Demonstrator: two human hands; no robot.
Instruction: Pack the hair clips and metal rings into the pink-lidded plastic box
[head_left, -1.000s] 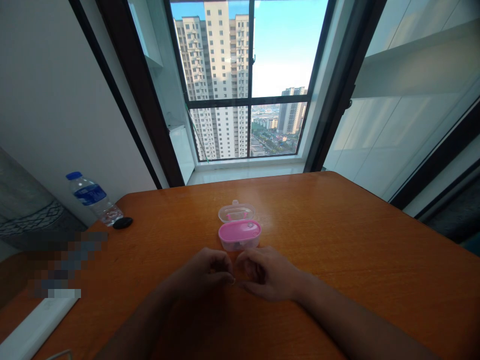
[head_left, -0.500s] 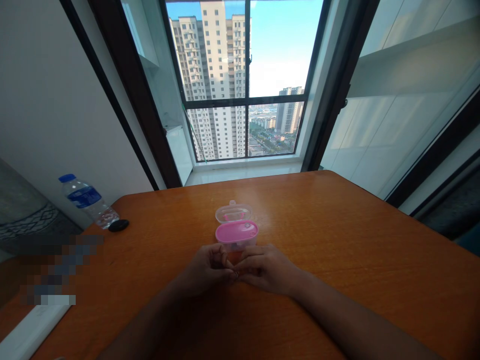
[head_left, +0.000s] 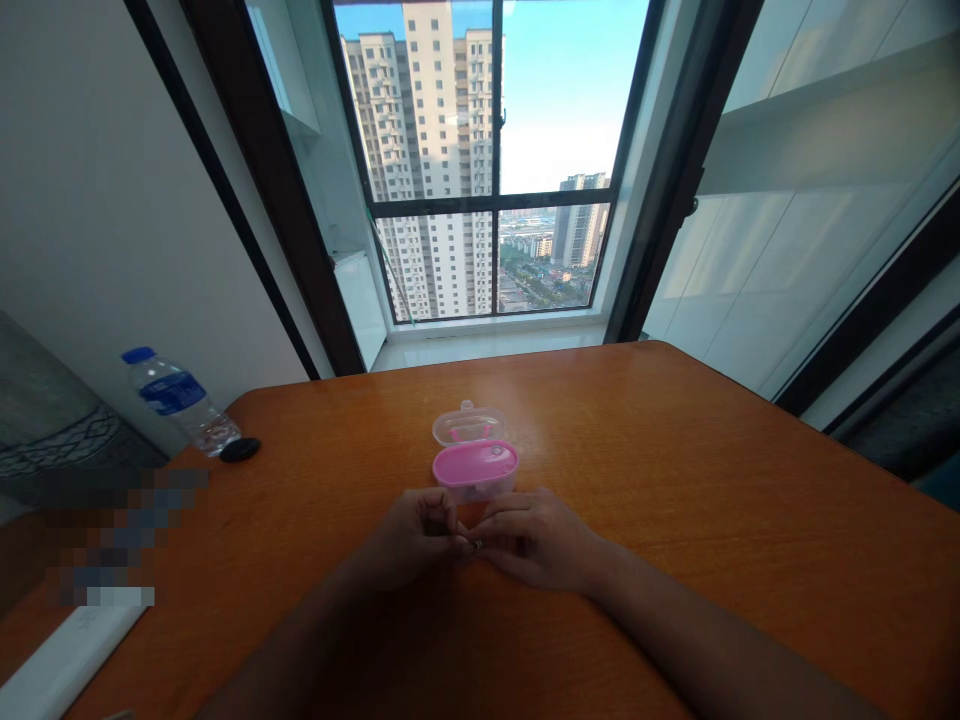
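My left hand (head_left: pixel 421 535) and my right hand (head_left: pixel 531 535) meet fingertip to fingertip above the wooden table (head_left: pixel 645 450). Both are closed in a pinch around a tiny, shiny object (head_left: pixel 476 545), too small to name. Just beyond my fingers stands a small oval case (head_left: pixel 475 465) with a pink inner tray and clear plastic sides. Its clear lid (head_left: pixel 469 427) lies folded open on the far side. My fingertips hide part of the case's near side.
At the table's left edge stands a water bottle (head_left: pixel 180 400) with a blue cap, a round black disc (head_left: pixel 240 450) beside it. A white strip-like object (head_left: pixel 75 650) lies at the near left, partly blurred out. A window (head_left: pixel 495 200) is behind the table.
Both hands stay in nearly the same place. The fingertips have shifted slightly around the tiny object, and the view has moved a little. The case has not moved.
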